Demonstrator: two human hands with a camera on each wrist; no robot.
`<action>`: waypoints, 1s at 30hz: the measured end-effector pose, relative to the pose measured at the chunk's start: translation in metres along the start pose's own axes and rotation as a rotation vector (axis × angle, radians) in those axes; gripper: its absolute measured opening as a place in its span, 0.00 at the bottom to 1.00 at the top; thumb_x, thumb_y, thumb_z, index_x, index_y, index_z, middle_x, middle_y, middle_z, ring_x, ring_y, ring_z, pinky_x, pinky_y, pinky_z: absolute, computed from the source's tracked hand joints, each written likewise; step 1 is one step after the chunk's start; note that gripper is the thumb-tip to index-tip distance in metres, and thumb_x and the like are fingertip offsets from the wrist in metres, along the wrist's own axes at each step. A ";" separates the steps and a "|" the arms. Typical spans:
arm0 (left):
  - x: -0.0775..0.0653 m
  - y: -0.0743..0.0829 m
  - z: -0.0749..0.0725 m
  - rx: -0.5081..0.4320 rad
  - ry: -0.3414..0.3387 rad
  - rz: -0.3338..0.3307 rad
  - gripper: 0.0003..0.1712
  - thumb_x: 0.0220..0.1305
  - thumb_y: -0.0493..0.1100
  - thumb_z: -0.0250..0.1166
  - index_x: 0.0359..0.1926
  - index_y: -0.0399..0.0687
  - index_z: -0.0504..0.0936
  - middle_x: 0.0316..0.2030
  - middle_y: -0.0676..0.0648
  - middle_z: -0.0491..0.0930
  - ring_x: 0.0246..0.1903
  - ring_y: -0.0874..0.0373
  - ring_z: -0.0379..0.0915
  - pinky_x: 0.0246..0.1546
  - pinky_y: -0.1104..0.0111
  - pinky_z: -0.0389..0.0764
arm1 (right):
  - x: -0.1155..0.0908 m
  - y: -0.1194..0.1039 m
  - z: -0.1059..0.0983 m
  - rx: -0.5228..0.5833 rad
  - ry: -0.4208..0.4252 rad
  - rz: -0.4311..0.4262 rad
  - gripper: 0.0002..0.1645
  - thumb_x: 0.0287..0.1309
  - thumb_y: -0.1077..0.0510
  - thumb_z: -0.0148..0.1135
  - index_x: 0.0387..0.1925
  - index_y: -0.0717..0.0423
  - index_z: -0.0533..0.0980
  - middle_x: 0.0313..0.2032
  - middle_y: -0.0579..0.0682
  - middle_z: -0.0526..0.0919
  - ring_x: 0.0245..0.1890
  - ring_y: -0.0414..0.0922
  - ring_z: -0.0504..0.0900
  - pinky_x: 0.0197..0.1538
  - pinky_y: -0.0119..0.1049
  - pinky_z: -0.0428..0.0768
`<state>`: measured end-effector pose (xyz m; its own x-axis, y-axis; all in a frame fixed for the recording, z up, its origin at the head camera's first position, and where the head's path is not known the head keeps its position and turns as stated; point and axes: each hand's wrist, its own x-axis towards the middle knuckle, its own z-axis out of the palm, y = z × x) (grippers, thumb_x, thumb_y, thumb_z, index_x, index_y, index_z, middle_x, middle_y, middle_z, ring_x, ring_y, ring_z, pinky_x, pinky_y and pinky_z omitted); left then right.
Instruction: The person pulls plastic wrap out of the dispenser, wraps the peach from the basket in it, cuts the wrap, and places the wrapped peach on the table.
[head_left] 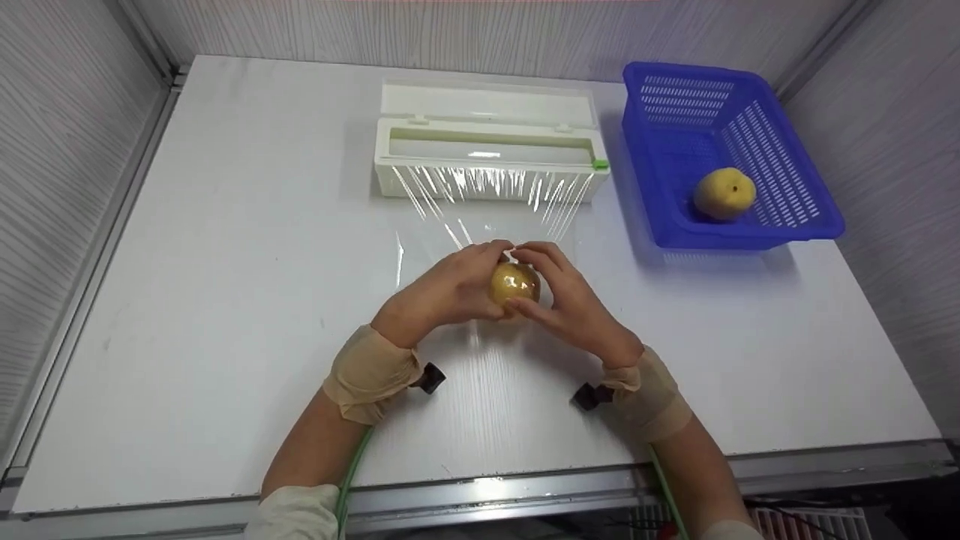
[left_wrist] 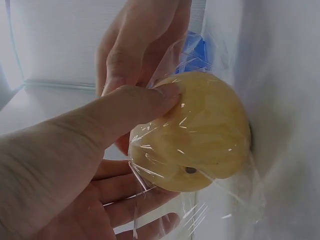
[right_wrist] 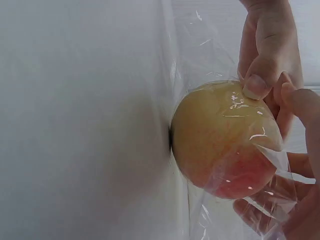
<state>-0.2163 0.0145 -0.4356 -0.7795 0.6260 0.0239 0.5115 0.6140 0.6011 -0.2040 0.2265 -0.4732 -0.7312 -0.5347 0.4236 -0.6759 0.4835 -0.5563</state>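
Note:
A yellow peach (head_left: pixel 514 282) with a pink blush sits on the table, wrapped partly in clear cling film (right_wrist: pixel 202 45). My left hand (head_left: pixel 457 285) holds its left side, the thumb lying on the film-covered skin in the left wrist view. From the other side my right hand (head_left: pixel 566 296) curls round the peach, fingertips close to those of the left hand. Loose film bunches by the fingers in both wrist views. In the head view the sheet stretches back to a white cling film dispenser (head_left: pixel 491 184), whose lid (head_left: pixel 487 103) stands open.
A blue plastic basket (head_left: pixel 750 236) stands at the back right with another yellow peach (head_left: pixel 724 193) inside. The dispenser has a green slider (head_left: pixel 600 164) at its right end. Walls border the white table (head_left: pixel 225 262) at the back and sides.

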 end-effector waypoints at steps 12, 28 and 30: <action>0.008 -0.011 -0.001 -0.164 -0.060 -0.043 0.48 0.55 0.48 0.71 0.72 0.41 0.58 0.57 0.42 0.78 0.50 0.51 0.75 0.51 0.62 0.78 | 0.007 0.009 -0.006 0.121 -0.182 0.228 0.34 0.64 0.51 0.64 0.66 0.62 0.66 0.61 0.56 0.77 0.59 0.49 0.77 0.62 0.47 0.76; 0.005 -0.004 0.003 0.191 0.193 0.128 0.39 0.53 0.50 0.73 0.62 0.38 0.70 0.54 0.38 0.74 0.54 0.44 0.72 0.56 0.56 0.75 | 0.029 0.019 -0.017 0.182 -0.330 0.360 0.32 0.66 0.42 0.60 0.66 0.49 0.70 0.56 0.49 0.80 0.53 0.47 0.79 0.56 0.46 0.79; 0.005 0.000 0.005 0.278 0.233 0.153 0.37 0.51 0.52 0.75 0.57 0.38 0.73 0.49 0.40 0.74 0.49 0.45 0.72 0.51 0.57 0.77 | 0.031 0.021 -0.018 0.168 -0.338 0.391 0.31 0.66 0.40 0.59 0.66 0.46 0.71 0.57 0.48 0.80 0.53 0.46 0.79 0.56 0.45 0.78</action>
<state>-0.2186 0.0203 -0.4391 -0.7312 0.6145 0.2962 0.6820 0.6486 0.3379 -0.2422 0.2327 -0.4589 -0.8356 -0.5441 -0.0759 -0.3154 0.5882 -0.7447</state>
